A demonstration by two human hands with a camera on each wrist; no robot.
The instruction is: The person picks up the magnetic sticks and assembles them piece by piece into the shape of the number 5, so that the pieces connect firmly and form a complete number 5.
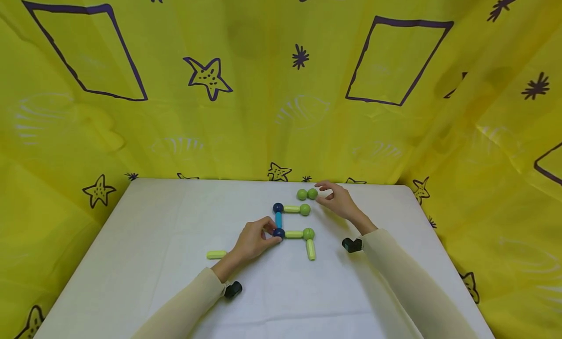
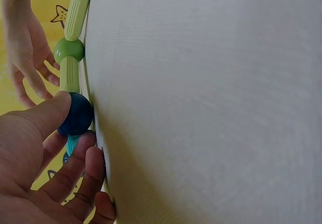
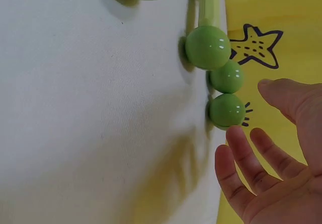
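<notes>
My left hand [image 1: 252, 239] pinches a dark blue ball [image 2: 78, 114] between thumb and fingers, low on the table. From this ball a blue stick [image 1: 278, 220] runs back to another dark blue ball [image 1: 278, 208]. A light green stick [image 1: 291, 209] ending in a green ball [image 1: 305, 209] extends right from there. Also rightward from the pinched ball lies a light green stick [image 1: 293, 234], then a green ball [image 1: 309, 233] and a stick [image 1: 311, 249] pointing toward me. My right hand [image 1: 340, 202], fingers spread, holds nothing beside two loose green balls [image 3: 227, 109].
One loose light green stick [image 1: 216, 254] lies left, partly behind my left wrist. The white tabletop [image 1: 175, 207] ends at the back against a yellow curtain [image 1: 246, 134]. Small black cameras [image 1: 352, 245] are worn on both wrists.
</notes>
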